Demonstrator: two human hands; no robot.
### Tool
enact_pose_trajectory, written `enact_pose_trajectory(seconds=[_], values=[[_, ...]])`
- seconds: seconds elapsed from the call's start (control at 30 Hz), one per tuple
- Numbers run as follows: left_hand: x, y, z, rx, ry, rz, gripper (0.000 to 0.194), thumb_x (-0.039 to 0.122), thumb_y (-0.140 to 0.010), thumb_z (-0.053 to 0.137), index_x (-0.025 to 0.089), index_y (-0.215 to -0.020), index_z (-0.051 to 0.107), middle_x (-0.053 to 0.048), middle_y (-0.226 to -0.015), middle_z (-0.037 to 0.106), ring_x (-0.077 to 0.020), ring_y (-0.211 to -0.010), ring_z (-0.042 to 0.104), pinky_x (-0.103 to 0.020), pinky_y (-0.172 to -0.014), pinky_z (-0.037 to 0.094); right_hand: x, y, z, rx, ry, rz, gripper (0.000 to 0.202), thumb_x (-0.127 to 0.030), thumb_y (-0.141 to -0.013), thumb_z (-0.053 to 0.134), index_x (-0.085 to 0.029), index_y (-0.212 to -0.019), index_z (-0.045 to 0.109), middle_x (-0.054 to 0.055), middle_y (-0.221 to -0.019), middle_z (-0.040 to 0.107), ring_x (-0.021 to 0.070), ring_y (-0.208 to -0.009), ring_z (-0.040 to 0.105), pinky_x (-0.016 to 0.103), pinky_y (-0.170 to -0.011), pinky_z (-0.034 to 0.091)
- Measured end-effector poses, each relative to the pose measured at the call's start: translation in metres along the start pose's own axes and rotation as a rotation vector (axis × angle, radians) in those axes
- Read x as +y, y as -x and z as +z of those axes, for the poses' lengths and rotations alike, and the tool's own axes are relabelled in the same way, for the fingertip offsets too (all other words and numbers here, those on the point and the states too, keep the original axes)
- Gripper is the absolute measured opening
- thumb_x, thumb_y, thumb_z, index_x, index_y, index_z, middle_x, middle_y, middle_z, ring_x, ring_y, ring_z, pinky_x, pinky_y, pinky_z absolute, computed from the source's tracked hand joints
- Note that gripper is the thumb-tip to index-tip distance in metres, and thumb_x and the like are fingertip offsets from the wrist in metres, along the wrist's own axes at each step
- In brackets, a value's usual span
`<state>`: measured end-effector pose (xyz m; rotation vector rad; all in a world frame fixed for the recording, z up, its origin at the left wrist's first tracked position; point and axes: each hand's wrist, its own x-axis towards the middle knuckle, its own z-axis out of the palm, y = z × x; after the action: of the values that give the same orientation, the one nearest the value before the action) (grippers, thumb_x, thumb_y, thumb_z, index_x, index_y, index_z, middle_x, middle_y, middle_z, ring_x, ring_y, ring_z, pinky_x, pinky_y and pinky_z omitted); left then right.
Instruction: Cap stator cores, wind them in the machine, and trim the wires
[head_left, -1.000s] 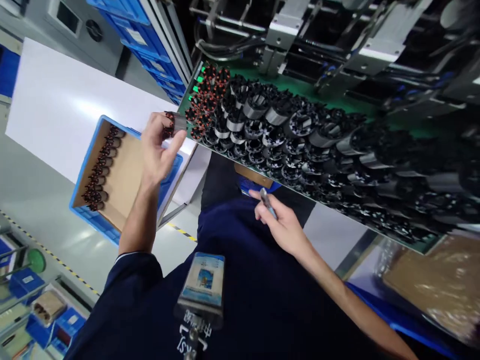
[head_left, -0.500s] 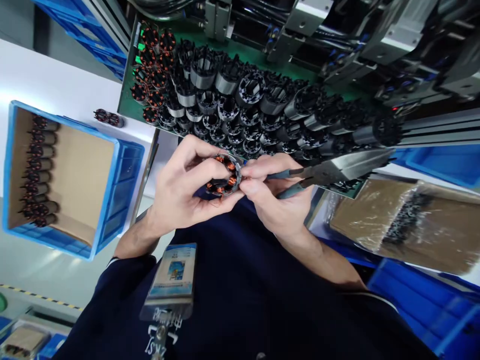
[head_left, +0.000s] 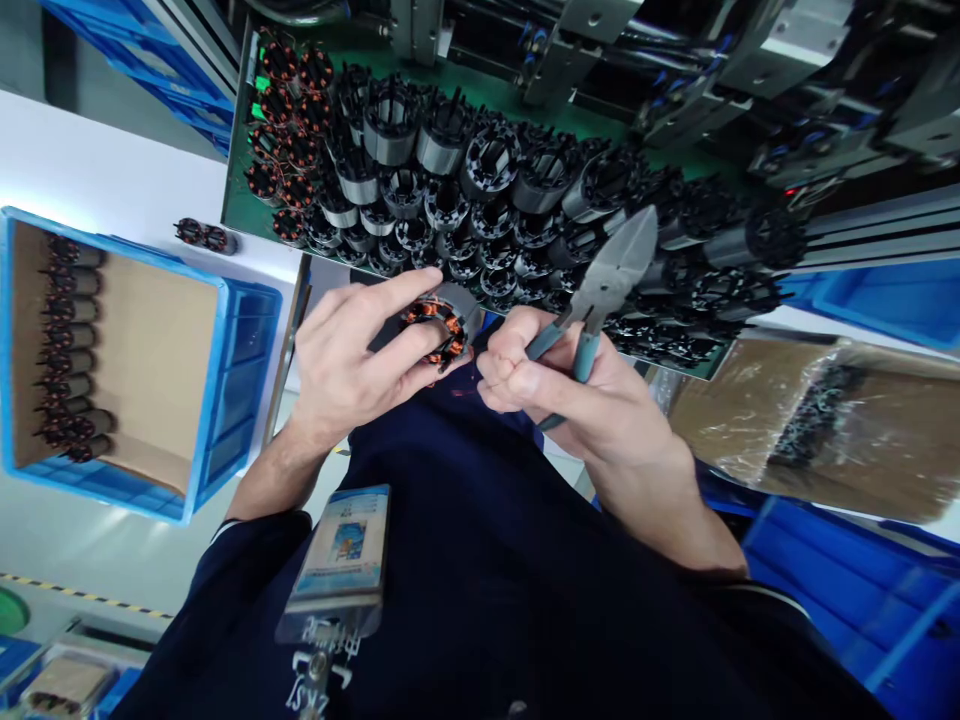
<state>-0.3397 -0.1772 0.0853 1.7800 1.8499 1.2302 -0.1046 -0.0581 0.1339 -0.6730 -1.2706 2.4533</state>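
Observation:
My left hand [head_left: 352, 350] is closed around a motor stator [head_left: 454, 325], a grey ring with copper windings inside. Its wound face is tilted toward the camera, with the thumb at the opening. Just to the right, my right hand [head_left: 570, 380] grips a pair of diagonal cutters [head_left: 611, 270] by the grey-blue handles. The blades point up and away from me, apart from the stator. Thumb and index finger of that hand are pinched together near the stator; a thin wire may run between them, but I cannot tell.
A green bench [head_left: 244, 195] carries rows of unwound stator cores [head_left: 491, 160] and wound stators [head_left: 289, 110] at its left. Machinery [head_left: 577, 45] stands behind. A blue crate [head_left: 202, 400] with wound stators is at left, a plastic-lined cardboard box [head_left: 720, 410] at right.
My right hand has drawn away from the stator and turned, swinging the cutters from pointing right to pointing up. My left hand has tipped the stator slightly.

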Motion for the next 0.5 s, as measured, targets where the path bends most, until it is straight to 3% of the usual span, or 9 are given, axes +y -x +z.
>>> enact_pose_trajectory(seconds=[0.1,0.2,0.37,0.5], values=[[0.004,-0.001,0.007,0.008,0.034,0.043,0.047,0.064,-0.101,0.096,0.025,-0.090,0.074,-0.003,-0.147,0.084,-0.0282,-0.127,0.087,-0.045,-0.106,0.079,0.001,-0.002,0.000,-0.072,-0.171,0.051,0.038,-0.048,-0.108,0.091,-0.025,-0.095,0.063,-0.009,-0.073,0.040,0.0089,-0.059,0.031,0.026,-0.057,0.037],[0.012,0.001,0.018,0.167,0.253,-0.007,0.049,0.069,-0.109,0.086,0.025,-0.090,0.075,-0.005,-0.140,0.085,-0.0288,-0.126,0.087,-0.048,-0.108,0.079,0.000,-0.003,0.001,-0.107,-0.234,0.010,0.040,-0.046,-0.109,0.089,-0.027,-0.093,0.058,-0.010,-0.071,0.034,0.0091,-0.057,0.026,0.025,-0.056,0.037],[0.035,0.009,0.037,0.182,0.610,-0.372,0.068,0.089,-0.115,0.058,0.028,-0.097,0.081,-0.004,-0.136,0.083,-0.0330,-0.130,0.088,-0.054,-0.099,0.083,0.000,0.003,0.001,0.067,-0.090,-0.055,0.029,-0.045,-0.106,0.093,-0.026,-0.098,0.072,-0.006,-0.077,0.045,0.0121,-0.064,0.036,0.030,-0.062,0.041],[0.046,0.006,0.041,0.171,0.604,-0.344,0.072,0.091,-0.117,0.047,0.029,-0.106,0.081,-0.005,-0.141,0.081,-0.0319,-0.131,0.088,-0.049,-0.098,0.083,-0.003,0.010,-0.001,0.160,0.049,-0.090,0.028,-0.047,-0.104,0.095,-0.027,-0.100,0.077,-0.004,-0.077,0.050,0.0151,-0.070,0.046,0.032,-0.068,0.045]])
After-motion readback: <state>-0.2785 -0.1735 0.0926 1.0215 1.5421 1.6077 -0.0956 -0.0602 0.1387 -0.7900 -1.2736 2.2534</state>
